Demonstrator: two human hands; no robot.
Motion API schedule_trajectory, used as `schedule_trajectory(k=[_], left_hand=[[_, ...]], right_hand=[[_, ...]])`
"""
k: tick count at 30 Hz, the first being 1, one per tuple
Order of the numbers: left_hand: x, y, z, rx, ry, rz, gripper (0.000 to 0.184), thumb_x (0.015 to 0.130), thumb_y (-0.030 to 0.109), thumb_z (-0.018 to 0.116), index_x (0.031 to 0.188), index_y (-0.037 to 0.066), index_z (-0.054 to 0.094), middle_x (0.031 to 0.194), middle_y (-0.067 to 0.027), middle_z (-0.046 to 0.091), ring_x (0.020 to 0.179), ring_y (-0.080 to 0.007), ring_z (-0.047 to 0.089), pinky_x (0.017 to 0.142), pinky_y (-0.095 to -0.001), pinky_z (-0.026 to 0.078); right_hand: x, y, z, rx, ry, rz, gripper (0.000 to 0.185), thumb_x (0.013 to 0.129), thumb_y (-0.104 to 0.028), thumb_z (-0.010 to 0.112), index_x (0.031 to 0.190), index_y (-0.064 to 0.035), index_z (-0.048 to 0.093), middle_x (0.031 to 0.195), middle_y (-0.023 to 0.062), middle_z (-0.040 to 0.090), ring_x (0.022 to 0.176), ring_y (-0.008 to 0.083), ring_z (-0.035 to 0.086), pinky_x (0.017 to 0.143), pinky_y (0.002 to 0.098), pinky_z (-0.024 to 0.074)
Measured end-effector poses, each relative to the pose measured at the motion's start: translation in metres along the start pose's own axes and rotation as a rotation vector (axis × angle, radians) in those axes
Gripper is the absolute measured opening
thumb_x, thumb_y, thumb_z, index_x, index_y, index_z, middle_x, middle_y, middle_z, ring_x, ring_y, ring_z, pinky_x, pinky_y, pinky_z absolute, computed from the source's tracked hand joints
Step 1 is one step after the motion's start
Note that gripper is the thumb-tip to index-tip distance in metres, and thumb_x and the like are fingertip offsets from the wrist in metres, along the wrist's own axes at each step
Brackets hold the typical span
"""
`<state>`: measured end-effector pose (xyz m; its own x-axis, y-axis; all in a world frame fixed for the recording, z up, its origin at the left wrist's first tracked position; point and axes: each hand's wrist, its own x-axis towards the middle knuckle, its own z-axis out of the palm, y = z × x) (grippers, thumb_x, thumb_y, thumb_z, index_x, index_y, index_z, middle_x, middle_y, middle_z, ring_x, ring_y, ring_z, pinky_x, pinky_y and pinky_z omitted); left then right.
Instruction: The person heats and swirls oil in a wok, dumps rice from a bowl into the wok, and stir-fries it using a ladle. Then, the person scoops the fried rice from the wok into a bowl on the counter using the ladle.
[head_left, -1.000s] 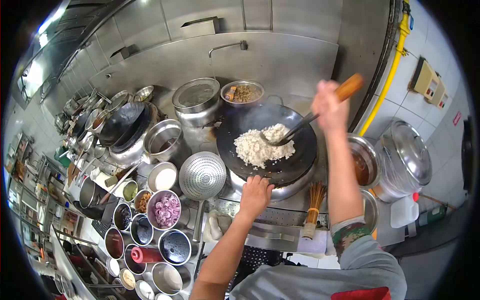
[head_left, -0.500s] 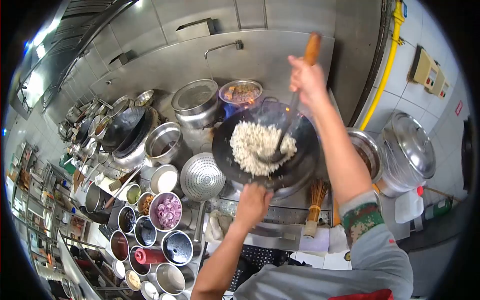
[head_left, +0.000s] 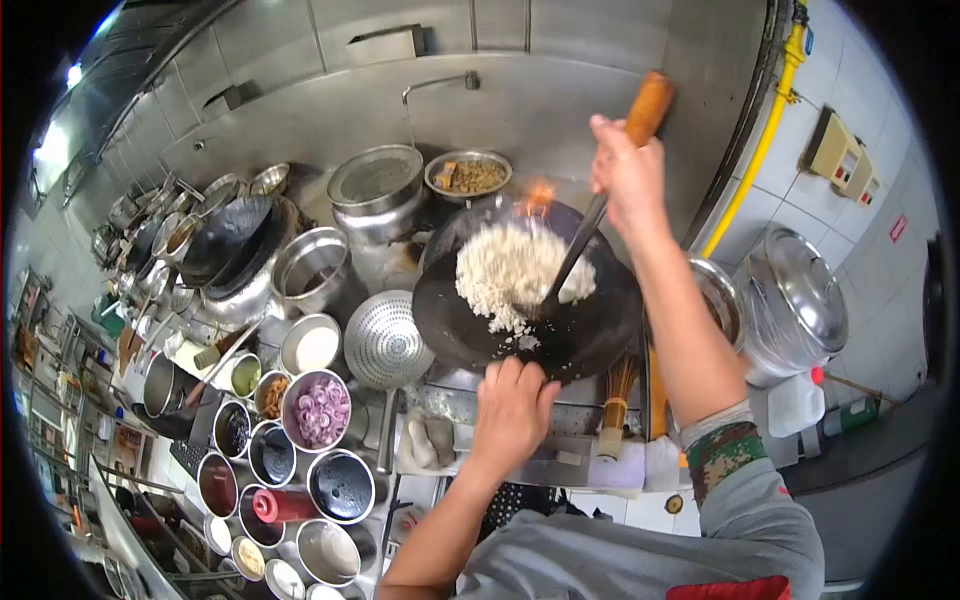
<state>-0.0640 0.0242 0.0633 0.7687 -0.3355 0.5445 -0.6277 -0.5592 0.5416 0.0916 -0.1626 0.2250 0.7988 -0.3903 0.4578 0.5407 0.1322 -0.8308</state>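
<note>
Along the steel bench [head_left: 466, 407], standing at its near side. Stretching the left forearm forward, with left hand [head_left: 515, 412] bent at the near rim of the black wok [head_left: 450, 330]; cannot tell if really grasping this rim. Inside the wok, moving white rice [head_left: 510, 262], blurred, with the ladle [head_left: 574, 255]. Extending the right arm farther and higher, with right hand [head_left: 630, 180] clenched around the ladle's handle, below its wooden end. Beyond, near a small flame [head_left: 538, 196].

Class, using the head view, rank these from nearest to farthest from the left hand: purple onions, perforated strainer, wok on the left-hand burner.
1. Perforated strainer, just left of the hand
2. Purple onions, further left
3. Wok on the left-hand burner, upper left
</note>
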Motion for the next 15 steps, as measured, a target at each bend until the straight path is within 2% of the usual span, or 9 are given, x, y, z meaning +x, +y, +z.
schedule_trajectory(k=[2, 3, 5, 7, 9, 11, 13, 15], left_hand=[[0.006, -0.035, 0.040, 0.059, 0.003, 0.001, 0.019, 0.086, 0.020, 0.067, 0.091, 0.006, 0.056, 0.093, -0.0141, 0.052, 0.091, -0.0361, 0.051, 0.072, -0.0475, 0.041], [-0.003, -0.051, 0.059, 0.083, 0.018, -0.003, 0.018, 0.086, 0.020, 0.067, 0.092, 0.006, 0.057, 0.093, -0.0141, 0.052, 0.092, -0.0360, 0.052, 0.073, -0.0477, 0.042], [-0.039, -0.058, 0.065, 0.097, -0.039, -0.037, 0.018, 0.086, 0.020, 0.067, 0.092, 0.006, 0.057, 0.094, -0.0141, 0.053, 0.093, -0.0360, 0.052, 0.074, -0.0481, 0.043], [-0.073, -0.053, 0.059, 0.109, -0.114, -0.054, 0.018, 0.085, 0.019, 0.067, 0.091, 0.006, 0.058, 0.094, -0.0144, 0.053, 0.094, -0.0361, 0.053, 0.075, -0.0487, 0.043], [-0.067, -0.030, 0.029, 0.047, -0.119, -0.045, 0.017, 0.085, 0.019, 0.068, 0.088, 0.006, 0.058, 0.093, -0.0147, 0.053, 0.092, -0.0366, 0.053, 0.075, -0.0482, 0.043], [-0.031, -0.037, 0.025, 0.069, -0.075, -0.047, 0.017, 0.084, 0.018, 0.068, 0.088, 0.005, 0.058, 0.093, -0.0153, 0.053, 0.091, -0.0366, 0.053, 0.075, -0.0475, 0.043], [-0.008, -0.059, 0.038, 0.030, -0.034, -0.025, 0.017, 0.085, 0.016, 0.068, 0.090, 0.004, 0.058, 0.092, -0.0163, 0.053, 0.089, -0.0376, 0.051, 0.076, -0.0468, 0.042], [0.005, -0.074, 0.050, 0.060, -0.046, -0.022, 0.017, 0.085, 0.017, 0.068, 0.090, 0.004, 0.058, 0.092, -0.0160, 0.053, 0.088, -0.0371, 0.051, 0.076, -0.0465, 0.042]], right_hand=[[0.001, 0.016, 0.020, -0.144, 0.075, 0.029, 0.028, 0.091, -0.019, 0.068, 0.073, -0.0127, 0.048, 0.052, -0.0059, 0.040, 0.038, 0.0071, 0.036, 0.036, 0.0271, 0.0312], [0.004, 0.046, 0.017, -0.301, 0.093, -0.030, 0.032, 0.089, -0.022, 0.068, 0.066, -0.0099, 0.049, 0.053, -0.0039, 0.046, 0.039, 0.0102, 0.042, 0.039, 0.0311, 0.0340], [-0.005, 0.061, 0.010, -0.322, 0.004, -0.176, 0.036, 0.090, -0.021, 0.068, 0.064, -0.0102, 0.046, 0.052, -0.0037, 0.044, 0.039, 0.0097, 0.041, 0.038, 0.0300, 0.0326], [-0.018, 0.021, 0.004, 0.007, -0.120, -0.068, 0.038, 0.091, -0.020, 0.068, 0.064, -0.0106, 0.043, 0.051, -0.0032, 0.042, 0.037, 0.0095, 0.040, 0.036, 0.0287, 0.0320], [-0.004, 0.010, -0.006, -0.008, -0.092, -0.031, 0.033, 0.090, -0.020, 0.069, 0.071, -0.0123, 0.045, 0.051, -0.0047, 0.039, 0.037, 0.0080, 0.038, 0.034, 0.0260, 0.0307], [0.008, -0.006, -0.008, 0.038, -0.108, 0.018, 0.031, 0.089, -0.021, 0.071, 0.073, -0.0127, 0.046, 0.052, -0.0054, 0.038, 0.037, 0.0077, 0.037, 0.035, 0.0258, 0.0301], [0.015, -0.033, -0.006, 0.026, -0.113, -0.057, 0.031, 0.089, -0.022, 0.071, 0.074, -0.0130, 0.046, 0.052, -0.0058, 0.036, 0.037, 0.0076, 0.035, 0.036, 0.0259, 0.0311], [0.023, -0.048, -0.015, 0.100, -0.168, -0.145, 0.037, 0.092, -0.022, 0.068, 0.066, -0.0144, 0.042, 0.051, -0.0057, 0.036, 0.037, 0.0074, 0.033, 0.037, 0.0257, 0.0304]])
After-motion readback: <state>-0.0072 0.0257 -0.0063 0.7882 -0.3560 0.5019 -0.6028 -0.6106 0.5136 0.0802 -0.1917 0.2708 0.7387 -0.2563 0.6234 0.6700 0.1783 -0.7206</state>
